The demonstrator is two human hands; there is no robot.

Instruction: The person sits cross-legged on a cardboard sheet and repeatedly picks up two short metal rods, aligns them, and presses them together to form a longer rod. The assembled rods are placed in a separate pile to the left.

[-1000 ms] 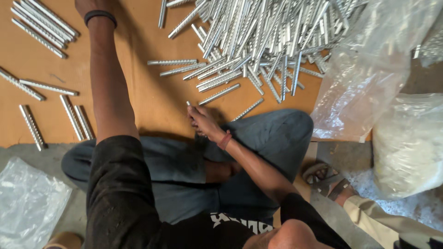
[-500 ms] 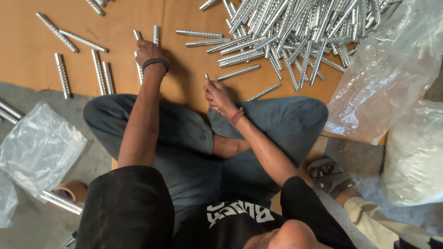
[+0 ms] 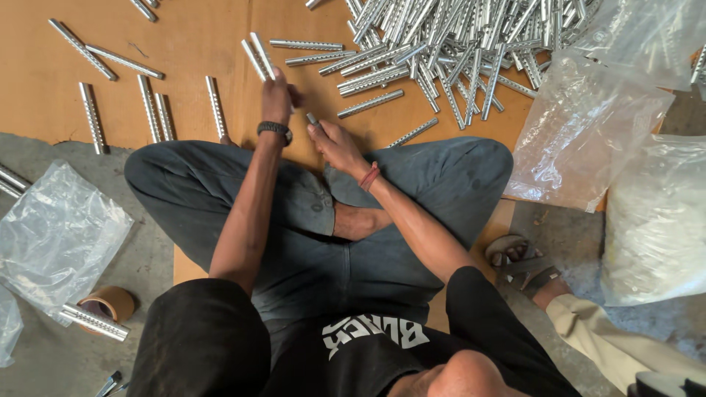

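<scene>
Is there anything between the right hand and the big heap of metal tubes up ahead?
Nothing blocks it. The right hand, holding a short tube, faces bare cardboard; only a few loose tubes lie flat on the way to the heap of tubes. The left hand sits off to the side.

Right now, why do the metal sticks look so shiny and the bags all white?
Head view: soft light from above glints off the pile of metal rods; the clear plastic bag shows pale glare patches; the left hand, holding two rods, looks slightly blurred; shadows are faint.
</scene>
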